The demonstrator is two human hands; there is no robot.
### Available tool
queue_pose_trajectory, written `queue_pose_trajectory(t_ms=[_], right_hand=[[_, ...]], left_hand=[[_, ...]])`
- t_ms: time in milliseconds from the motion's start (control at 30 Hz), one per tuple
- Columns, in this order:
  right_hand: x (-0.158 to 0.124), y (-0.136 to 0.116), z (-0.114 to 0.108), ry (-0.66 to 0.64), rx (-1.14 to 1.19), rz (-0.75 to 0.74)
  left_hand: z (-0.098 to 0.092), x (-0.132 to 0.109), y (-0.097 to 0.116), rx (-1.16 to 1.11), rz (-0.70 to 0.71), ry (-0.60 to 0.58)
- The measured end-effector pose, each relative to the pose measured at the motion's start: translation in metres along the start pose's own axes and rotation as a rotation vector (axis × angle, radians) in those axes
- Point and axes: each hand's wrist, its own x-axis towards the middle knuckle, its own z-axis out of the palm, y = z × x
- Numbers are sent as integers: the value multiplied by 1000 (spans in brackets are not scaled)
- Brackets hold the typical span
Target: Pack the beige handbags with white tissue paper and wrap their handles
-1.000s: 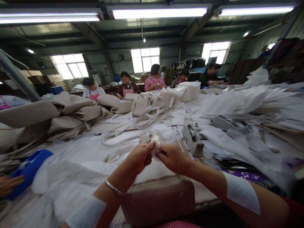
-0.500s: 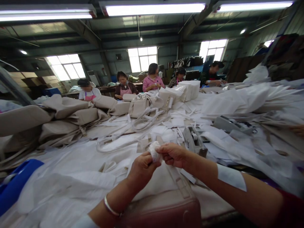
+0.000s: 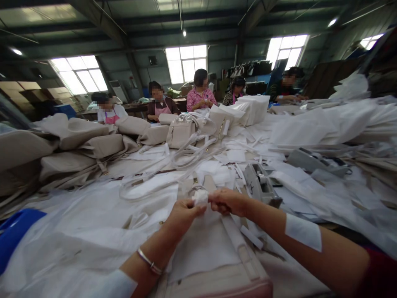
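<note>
- White paper wad (image 3: 200, 198) sits low in the centre of the view, pinched from both sides just above a worktable covered in white sheets (image 3: 93, 231).
- Left hand (image 3: 182, 215) comes up from the lower left with its wrist bent inward, thumb and fingertips pressed together on the wad's left side; a silver bangle (image 3: 149, 261) circles the wrist.
- Right hand (image 3: 228, 202) reaches in from the lower right, forearm nearly level, fingers curled shut and nipping the wad's right edge; a white patch (image 3: 303, 232) lies on the forearm.
- Beneath the hands rests a pale pink-beige handbag (image 3: 217, 285), its strap (image 3: 236, 242) running up toward the wad.
- Just beside the right hand stands a grey tape dispenser (image 3: 262, 186).
- Farther back, loose white handles (image 3: 189, 151) trail among paper scraps, with a heap of beige bags (image 3: 80, 142) at left and a cream handbag (image 3: 180, 132) upright.
- Beyond a stack of white bags (image 3: 252, 109), several co-workers sit along the far side, one in a pink checked shirt (image 3: 200, 98), under bright windows (image 3: 186, 62).
</note>
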Motion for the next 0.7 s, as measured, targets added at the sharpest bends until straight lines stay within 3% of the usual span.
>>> queue_pose_trajectory(t_ms=[100, 167, 333, 533, 700], right_hand=[[13, 0, -4, 79, 295, 321], [21, 3, 1, 146, 334, 361], [22, 14, 23, 333, 286, 221], [15, 21, 28, 461, 18, 20], [18, 25, 33, 542, -89, 8]], left_hand=[[3, -1, -7, 234, 187, -45], [5, 0, -12, 326, 198, -28], [9, -1, -18, 445, 28, 55], [9, -12, -11, 261, -291, -66], [16, -12, -15, -65, -471, -199]])
